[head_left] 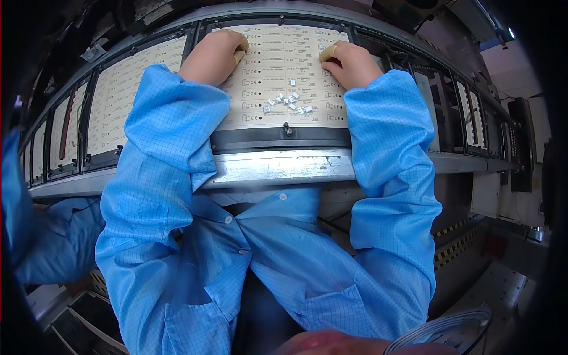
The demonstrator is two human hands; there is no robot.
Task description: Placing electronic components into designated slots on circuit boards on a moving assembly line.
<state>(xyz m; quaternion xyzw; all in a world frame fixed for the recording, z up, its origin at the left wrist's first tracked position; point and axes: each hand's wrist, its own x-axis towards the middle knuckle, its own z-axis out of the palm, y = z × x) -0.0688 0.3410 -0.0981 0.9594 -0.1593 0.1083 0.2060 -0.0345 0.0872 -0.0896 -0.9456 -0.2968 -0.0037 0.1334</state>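
Note:
A cream printed panel [275, 71] in a black frame lies in front of me, marked with rows of small symbols. My left hand [214, 58] rests over the panel's far left part, its fingers curled together and covered at the tips by yellowish finger cots. Over the far right edge is my right hand [353, 64], thumb and finger drawn together, also with finger cots. Whatever either hand pinches is too small or hidden to name. Several small white connector-like parts [291, 102] lie loose on the panel's near half, between my forearms.
A metal rail [284, 167] runs along the near side of the frame. Another framed cream panel [133, 83] is to the left, with more beyond it. At the far left, a person's blue sleeve [53, 236] shows. Dark conveyor framework [435, 94] extends right.

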